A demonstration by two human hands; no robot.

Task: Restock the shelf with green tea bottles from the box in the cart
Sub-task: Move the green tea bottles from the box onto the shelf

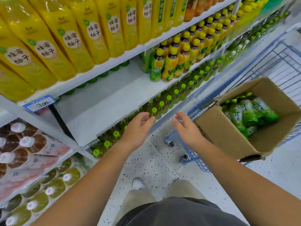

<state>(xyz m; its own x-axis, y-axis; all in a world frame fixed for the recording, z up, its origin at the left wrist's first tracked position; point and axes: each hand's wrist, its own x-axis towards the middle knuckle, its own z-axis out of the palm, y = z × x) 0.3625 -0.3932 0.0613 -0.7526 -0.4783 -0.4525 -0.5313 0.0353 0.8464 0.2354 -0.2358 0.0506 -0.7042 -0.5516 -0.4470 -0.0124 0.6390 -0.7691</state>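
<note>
Several green tea bottles [249, 115] with green labels and lime caps lie in an open cardboard box [228, 132] inside the blue wire cart [276, 59] at the right. A white shelf [104, 110] in the middle has a wide bare stretch. Under it runs a row of green-capped bottles [169, 97]. My left hand [138, 126] hovers at the front edge of that lower row, fingers relaxed, holding nothing. My right hand [185, 126] hangs beside it, between shelf and cart, fingers loosely spread and empty.
Tall yellow drink bottles [68, 38] fill the top shelf. Yellow and green lemon tea bottles [175, 61] stand at the right end of the bare shelf. White-capped bottles [24, 144] fill the left shelves. A price tag [40, 104] reads 3.00. Speckled floor lies below.
</note>
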